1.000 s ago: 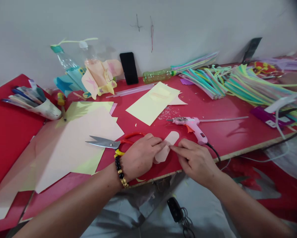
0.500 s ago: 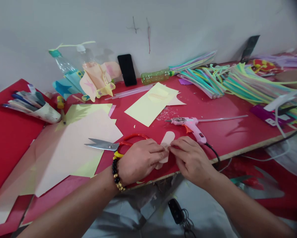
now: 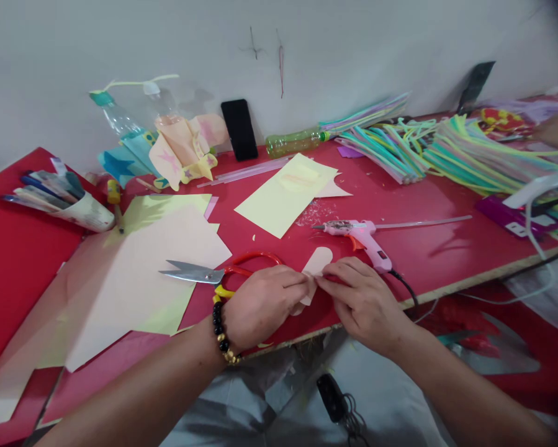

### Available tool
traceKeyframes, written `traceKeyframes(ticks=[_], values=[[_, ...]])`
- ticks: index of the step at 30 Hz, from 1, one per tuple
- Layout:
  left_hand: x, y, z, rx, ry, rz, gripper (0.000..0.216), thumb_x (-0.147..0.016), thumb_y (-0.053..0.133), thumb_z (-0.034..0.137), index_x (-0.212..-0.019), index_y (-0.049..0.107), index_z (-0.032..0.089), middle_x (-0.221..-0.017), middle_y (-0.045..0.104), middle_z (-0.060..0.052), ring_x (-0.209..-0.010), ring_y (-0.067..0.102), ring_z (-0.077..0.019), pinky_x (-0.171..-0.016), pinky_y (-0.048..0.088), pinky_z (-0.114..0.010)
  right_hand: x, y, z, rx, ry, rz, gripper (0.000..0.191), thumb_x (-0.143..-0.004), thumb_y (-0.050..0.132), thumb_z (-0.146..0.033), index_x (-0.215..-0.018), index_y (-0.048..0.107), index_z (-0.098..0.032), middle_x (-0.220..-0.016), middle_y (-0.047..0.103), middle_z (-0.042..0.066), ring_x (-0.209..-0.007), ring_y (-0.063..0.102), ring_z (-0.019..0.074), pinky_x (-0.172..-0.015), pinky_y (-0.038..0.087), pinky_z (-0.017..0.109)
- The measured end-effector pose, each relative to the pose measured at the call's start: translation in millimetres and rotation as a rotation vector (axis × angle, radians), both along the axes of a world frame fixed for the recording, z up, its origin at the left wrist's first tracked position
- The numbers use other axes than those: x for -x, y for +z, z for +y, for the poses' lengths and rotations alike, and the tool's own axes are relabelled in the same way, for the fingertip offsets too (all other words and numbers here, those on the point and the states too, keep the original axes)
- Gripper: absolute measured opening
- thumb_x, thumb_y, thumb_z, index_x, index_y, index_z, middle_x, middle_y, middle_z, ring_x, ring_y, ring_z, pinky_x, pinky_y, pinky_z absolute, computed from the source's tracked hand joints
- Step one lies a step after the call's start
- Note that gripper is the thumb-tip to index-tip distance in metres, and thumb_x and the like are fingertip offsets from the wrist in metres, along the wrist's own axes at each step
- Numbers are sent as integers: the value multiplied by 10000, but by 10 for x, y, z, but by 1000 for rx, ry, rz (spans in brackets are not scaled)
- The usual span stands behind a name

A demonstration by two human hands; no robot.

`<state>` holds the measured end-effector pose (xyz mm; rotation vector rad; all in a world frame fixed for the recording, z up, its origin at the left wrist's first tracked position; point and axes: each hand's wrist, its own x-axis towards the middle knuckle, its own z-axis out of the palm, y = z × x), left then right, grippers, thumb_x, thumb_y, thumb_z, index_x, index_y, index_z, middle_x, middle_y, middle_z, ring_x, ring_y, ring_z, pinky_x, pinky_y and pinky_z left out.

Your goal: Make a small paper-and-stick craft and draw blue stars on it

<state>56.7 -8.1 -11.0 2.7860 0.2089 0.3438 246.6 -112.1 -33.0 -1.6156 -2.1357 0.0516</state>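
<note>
A small pale paper cutout with rounded ends point(image 3: 319, 261) lies near the table's front edge, between my two hands. My left hand point(image 3: 264, 304), with a beaded bracelet at the wrist, pinches its left side; the fingers are closed. From the other side, the closed fingertips of my right hand point(image 3: 365, 298) grip the cutout near its middle. Part of the cutout is hidden under my fingers. Scissors with red handles point(image 3: 199, 273) lie partly behind my left hand, blades apart. Just beyond my right hand rests a pink glue gun point(image 3: 360, 236) with a clear glue stick in its back.
Pale paper sheets point(image 3: 134, 267) cover the left side, beside a cup of pens point(image 3: 85, 208). A yellow sheet point(image 3: 288, 195) lies mid-table. Behind stand decorated bottles point(image 3: 180, 149), a black phone point(image 3: 239, 130) and a green bottle point(image 3: 292, 144). Pipe cleaners point(image 3: 469, 155) are heaped right.
My hands stay at the cutout with only slight finger shifts. The view has moved a little. At the far right edge, a blurred skin-toned shape has moved to the right.
</note>
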Motion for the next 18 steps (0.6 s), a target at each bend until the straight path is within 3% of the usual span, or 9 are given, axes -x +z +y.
traceKeyframes(ticks=[11, 18], values=[[-9, -23, -15, -75, 63, 46, 171, -934, 434, 174, -997, 592, 156, -985, 648, -35, -906, 585, -156, -816, 470, -286, -5, -3, -1, 18, -7, -6, 371, -781, 502, -83, -1114, 652, -144, -1104, 609, 114, -1001, 491, 271, -860, 440, 442], [-28, 19, -73, -228, 51, 166, 281, -920, 458, 152, -1191, 522, 115, -1058, 635, -73, -980, 577, -188, -859, 495, -330, 7, 2, -2, 42, -18, 11, 346, -792, 498, -92, -1104, 641, -135, -1102, 603, 108, -1013, 485, 275, -876, 428, 448]])
